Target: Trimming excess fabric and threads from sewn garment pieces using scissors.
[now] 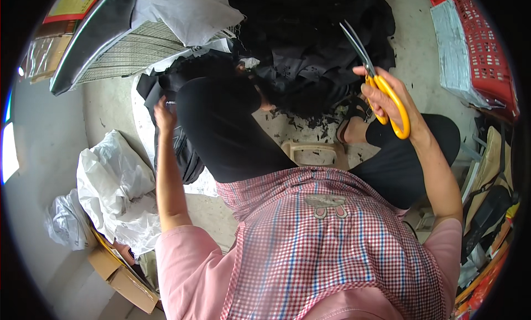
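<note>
My right hand (pixel 411 103) is raised over my right knee, its fingers wrapped round the yellow-handled scissors (pixel 395 96). The blades point up and away, parted only slightly. Beside my left knee, my left hand (pixel 165 115) is closed at the edge of a black cloth piece (pixel 152 93) with small white print. Its fingertips are partly hidden against the dark fabric. More black cloth (pixel 185 154) lies below that hand, on a white sheet (pixel 142 126). Ahead of my feet spreads a large heap of black fabric (pixel 326 37), with small scraps at its near edge.
A cream plastic stool (pixel 315 146) stands between my legs. On the left are a wire rack (pixel 138 48) draped with grey cloth, a white plastic bag (pixel 113 170) and a cardboard box (pixel 130 287). A red basket (pixel 484 54) stands at the far right.
</note>
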### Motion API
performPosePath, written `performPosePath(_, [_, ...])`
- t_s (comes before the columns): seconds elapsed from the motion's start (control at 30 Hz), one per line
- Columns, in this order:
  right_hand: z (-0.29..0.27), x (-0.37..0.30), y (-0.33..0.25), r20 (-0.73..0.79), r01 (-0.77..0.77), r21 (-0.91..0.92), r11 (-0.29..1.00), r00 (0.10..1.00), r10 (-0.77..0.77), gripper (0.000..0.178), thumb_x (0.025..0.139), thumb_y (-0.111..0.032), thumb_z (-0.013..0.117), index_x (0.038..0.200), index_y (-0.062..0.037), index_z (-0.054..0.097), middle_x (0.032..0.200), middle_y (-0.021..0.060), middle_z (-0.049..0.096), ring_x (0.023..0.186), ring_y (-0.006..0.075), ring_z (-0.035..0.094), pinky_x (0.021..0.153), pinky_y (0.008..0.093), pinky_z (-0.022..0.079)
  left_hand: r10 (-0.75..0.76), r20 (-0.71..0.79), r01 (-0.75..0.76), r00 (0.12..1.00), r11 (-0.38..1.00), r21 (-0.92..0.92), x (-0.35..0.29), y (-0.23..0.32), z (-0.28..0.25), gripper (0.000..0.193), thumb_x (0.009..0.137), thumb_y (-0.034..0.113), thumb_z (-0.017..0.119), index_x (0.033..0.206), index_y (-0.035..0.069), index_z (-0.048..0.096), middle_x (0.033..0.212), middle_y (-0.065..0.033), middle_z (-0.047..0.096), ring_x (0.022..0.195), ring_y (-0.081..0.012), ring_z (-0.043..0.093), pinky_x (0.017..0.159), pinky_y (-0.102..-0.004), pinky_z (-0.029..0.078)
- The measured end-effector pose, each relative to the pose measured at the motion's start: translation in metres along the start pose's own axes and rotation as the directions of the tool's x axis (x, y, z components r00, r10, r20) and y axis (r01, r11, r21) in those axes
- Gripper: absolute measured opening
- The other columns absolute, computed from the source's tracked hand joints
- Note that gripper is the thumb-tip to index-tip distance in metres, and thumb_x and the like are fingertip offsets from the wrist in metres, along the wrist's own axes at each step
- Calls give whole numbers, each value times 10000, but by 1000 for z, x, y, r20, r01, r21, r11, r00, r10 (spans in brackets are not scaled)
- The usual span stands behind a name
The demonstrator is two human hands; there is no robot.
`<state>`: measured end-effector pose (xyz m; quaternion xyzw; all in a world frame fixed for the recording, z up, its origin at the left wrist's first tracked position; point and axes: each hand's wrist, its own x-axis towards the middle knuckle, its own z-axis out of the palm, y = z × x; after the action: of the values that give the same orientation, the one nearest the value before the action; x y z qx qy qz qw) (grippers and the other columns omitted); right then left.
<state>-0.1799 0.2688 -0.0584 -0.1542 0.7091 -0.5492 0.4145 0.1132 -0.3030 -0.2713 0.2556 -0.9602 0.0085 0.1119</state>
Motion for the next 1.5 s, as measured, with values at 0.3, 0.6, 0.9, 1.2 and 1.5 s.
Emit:
performPosePath(0.3, [-9,-6,-10,-81,130,190,973,990,-116,427,935,-247,570,1302,-41,496,682,-27,428,534,31,366,475,151,300,583,633,-225,510,800,-556,157,333,-103,268,850,154,608,1099,71,657,857,-45,685,694,-168,604,649,-278,492])
performPosePath(0.6, [-33,-17,-6,-262,163,425,890,964,-51,447,951,-273,527,1332,-47,469,724,-16,434,572,46,366,518,152,289,669,499,-797,551,599,78,-65,407,124,1006,554,478,800,1394,134,365,1312,-194,411,1087,-403,492,897,-597,400])
performPosePath(0.9, [-37,-18,-8,-295,114,448,887,955,27,461,959,-274,500,1352,-40,437,699,-15,430,579,50,365,522,166,298,714,273,-753,644,656,61,-43,384,190,556,803,272,593,1327,146,458,1240,-144,526,1010,-359,573,837,-581,427])
performPosePath(1.2, [-30,-9,-16,-295,183,414,892,954,-59,444,961,-270,506,1341,-46,451,686,-16,437,567,43,369,507,158,291,629,570,-580,529,758,-298,68,387,142,197,759,110,540,915,124,658,779,-146,669,660,-366,648,592,-431,523])
performPosePath(1.5, [-39,-30,-25,-378,373,421,827,901,-214,419,948,-292,554,1295,-61,510,700,-17,458,548,34,376,489,145,287,798,469,-593,380,599,-539,147,440,-100,312,712,54,559,1010,81,649,865,-136,682,752,-320,639,669,-399,495])
